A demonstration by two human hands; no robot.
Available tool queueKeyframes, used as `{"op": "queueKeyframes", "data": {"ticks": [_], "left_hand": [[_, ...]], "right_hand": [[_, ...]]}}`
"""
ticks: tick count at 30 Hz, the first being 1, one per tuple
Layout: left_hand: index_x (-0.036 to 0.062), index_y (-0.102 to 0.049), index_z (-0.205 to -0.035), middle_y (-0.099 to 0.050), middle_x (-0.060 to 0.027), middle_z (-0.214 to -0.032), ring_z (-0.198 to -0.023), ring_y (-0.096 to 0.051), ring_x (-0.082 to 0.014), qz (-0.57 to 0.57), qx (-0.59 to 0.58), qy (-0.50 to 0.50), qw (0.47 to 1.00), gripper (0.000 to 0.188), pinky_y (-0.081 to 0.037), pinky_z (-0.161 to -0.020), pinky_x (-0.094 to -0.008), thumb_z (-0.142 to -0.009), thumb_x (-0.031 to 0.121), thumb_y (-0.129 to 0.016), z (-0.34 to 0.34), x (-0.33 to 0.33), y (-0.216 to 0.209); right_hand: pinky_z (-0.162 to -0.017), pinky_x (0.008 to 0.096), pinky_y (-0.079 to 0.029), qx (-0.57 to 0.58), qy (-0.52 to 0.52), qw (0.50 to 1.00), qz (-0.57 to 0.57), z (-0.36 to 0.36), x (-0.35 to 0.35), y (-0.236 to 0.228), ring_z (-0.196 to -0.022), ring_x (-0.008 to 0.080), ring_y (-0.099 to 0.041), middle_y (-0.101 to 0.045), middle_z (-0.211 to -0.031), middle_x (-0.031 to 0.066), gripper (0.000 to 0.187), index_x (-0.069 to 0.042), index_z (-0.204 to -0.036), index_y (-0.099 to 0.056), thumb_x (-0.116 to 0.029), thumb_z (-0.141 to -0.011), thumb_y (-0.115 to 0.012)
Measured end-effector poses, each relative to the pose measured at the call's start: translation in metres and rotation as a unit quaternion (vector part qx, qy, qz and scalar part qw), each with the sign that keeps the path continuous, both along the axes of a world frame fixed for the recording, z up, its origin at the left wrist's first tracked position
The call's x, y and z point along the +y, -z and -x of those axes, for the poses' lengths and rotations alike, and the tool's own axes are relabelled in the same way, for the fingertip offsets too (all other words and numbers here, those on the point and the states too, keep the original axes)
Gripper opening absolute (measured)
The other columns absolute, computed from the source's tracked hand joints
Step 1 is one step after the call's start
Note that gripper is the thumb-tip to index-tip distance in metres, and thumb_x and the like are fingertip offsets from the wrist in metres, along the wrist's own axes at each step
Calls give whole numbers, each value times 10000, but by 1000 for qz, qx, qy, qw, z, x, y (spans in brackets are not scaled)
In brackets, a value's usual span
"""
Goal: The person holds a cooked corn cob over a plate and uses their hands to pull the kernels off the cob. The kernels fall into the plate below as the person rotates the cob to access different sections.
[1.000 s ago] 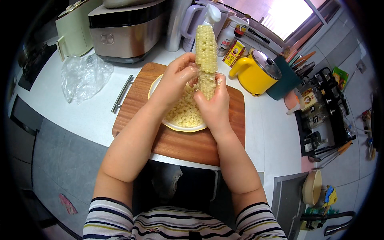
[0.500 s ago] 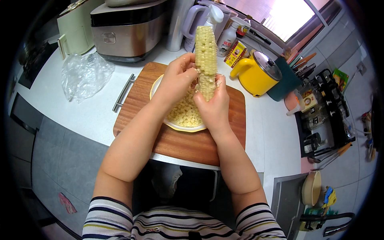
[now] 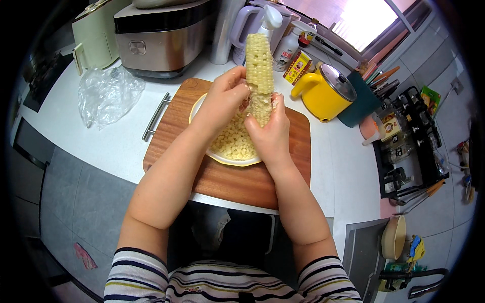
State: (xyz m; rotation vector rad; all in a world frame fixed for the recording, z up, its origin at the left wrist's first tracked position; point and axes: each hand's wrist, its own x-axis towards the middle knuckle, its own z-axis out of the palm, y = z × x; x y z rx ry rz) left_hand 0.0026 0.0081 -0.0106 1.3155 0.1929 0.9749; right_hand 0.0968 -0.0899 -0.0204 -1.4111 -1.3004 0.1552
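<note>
An ear of pale yellow corn (image 3: 259,63) stands nearly upright between my hands, its lower part stripped to bare cob and its upper part still covered in kernels. My right hand (image 3: 270,130) is closed around the stripped lower end, thumb along the front. On the left side, my left hand (image 3: 228,98) has its fingers curled in against the cob where the kernels begin; its fingertips are partly hidden. Beneath both hands a white plate with a yellow rim (image 3: 227,162) holds a heap of loose kernels (image 3: 235,143). It rests on a wooden cutting board (image 3: 227,187).
A crumpled clear plastic bag (image 3: 108,96) and a metal bar handle (image 3: 156,117) lie left of the board. Behind stand a rice cooker (image 3: 161,40) and a spray bottle (image 3: 272,19). To the right are a yellow pot (image 3: 323,96), a utensil holder (image 3: 358,101) and a sink (image 3: 361,252).
The corn has tilted very slightly to the left at its top. Both hands keep nearly the same place and grip.
</note>
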Motion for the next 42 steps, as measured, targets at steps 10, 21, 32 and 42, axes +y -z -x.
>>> {"op": "queueKeyframes", "data": {"ticks": [10,21,32,42], "left_hand": [[-5,-546,-1208,-608,-27,-958,-774,-530,-79,-3,7,24,1000,365,-424,-660,-225,-859,99,-509,-2,-3,-2],[10,-556,-1207,-613,-22,-957,-794,-538,-87,7,11,29,999,331,-428,-685,-236,-897,126,-537,0,2,1],[-11,-520,-1264,-614,-57,-1096,-1002,-562,-118,-69,68,-14,995,436,-451,-857,-260,-870,150,-615,-2,-5,-2],[-54,-502,-1263,-617,-72,-1100,-999,-570,-115,-78,57,-32,995,450,-457,-843,-257,-834,72,-555,-1,-1,2]], "right_hand": [[-816,350,-518,24,3,1000,0,-2,-1,-2,-929,260,-685,-675,-982,173,440,19,-1170,-432,-8,-768,-611],[-818,343,-513,50,-13,998,-19,-6,2,5,-927,236,-673,-667,-983,159,407,19,-1157,-469,-11,-777,-609],[-757,360,-521,33,30,999,10,-4,1,0,-881,280,-689,-672,-935,178,397,9,-1133,-491,-44,-774,-650],[-764,339,-513,-1,41,999,17,-1,0,-1,-875,230,-676,-674,-944,166,350,14,-1081,-513,-98,-789,-671]]}}
